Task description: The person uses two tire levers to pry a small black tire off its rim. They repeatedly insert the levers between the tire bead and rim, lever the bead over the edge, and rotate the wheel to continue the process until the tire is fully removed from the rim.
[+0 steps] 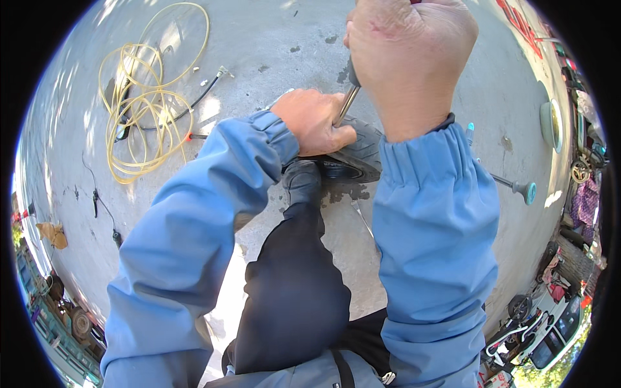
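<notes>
My right hand point(417, 55) is raised, its fingers wrapped round the dark handle of a lever-like tool with a shiny metal shaft point(348, 105). The shaft slants down to my left hand point(315, 123), passing between its thumb and forefinger. My left hand is closed low on the shaft, over a black tyre point(362, 145) lying on the ground. The tool's tip is hidden by that hand. My dark shoe point(302, 182) is against the near side of the tyre. Most of the tyre is hidden behind my hands and sleeve.
A coiled yellow hose point(145, 107) lies on the concrete at the left, with a black hose end point(210, 87) beside it. At the right lies a tool with a teal-ended handle point(525, 192). A round pale basin point(552, 126) stands farther right. Parked vehicles point(556, 330) line the lower right.
</notes>
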Demonstrator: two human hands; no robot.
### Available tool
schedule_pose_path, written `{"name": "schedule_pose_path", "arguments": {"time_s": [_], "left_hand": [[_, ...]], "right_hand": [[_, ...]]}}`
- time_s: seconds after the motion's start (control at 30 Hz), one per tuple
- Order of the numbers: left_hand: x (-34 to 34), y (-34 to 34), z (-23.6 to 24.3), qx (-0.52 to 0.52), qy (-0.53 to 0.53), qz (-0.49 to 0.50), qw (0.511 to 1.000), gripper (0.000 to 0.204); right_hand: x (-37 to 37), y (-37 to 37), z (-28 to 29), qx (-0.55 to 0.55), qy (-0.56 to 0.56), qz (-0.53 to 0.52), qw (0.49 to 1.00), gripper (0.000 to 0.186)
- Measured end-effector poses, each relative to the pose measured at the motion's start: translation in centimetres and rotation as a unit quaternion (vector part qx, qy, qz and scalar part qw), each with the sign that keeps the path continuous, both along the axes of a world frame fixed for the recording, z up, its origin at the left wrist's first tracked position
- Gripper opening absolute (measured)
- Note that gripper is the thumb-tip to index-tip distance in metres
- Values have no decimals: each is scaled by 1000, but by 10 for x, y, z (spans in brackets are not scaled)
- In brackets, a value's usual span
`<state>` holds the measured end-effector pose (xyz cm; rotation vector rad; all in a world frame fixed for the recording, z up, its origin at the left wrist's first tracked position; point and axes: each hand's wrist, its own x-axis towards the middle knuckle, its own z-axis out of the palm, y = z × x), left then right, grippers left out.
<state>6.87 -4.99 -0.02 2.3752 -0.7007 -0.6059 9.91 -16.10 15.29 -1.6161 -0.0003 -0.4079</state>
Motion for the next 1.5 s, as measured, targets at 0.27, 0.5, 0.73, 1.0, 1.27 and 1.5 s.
{"name": "schedule_pose_path", "arguments": {"time_s": [0.27, 0.5, 0.73, 1.0, 1.27, 1.5], "left_hand": [[42, 56, -2, -53, 179, 3, 982, 98], [35, 46, -8, -47, 124, 31, 991, 84], [38, 44, -3, 15, 127, 42, 991, 82], [35, 43, 5, 32, 115, 38, 992, 74], [34, 37, 4, 43, 113, 46, 992, 73], [25, 37, 7, 55, 76, 11, 996, 85]], "right_hand": [[29, 10, -6, -65, -23, 38, 997, 35], [64, 18, -38, -72, 25, 22, 997, 33], [97, 19, -79, -107, 38, -4, 994, 32], [112, 16, -100, -111, 63, 18, 992, 32], [123, 13, -107, -103, 138, -2, 985, 33], [72, -6, -68, 27, 55, 40, 997, 36]]}}
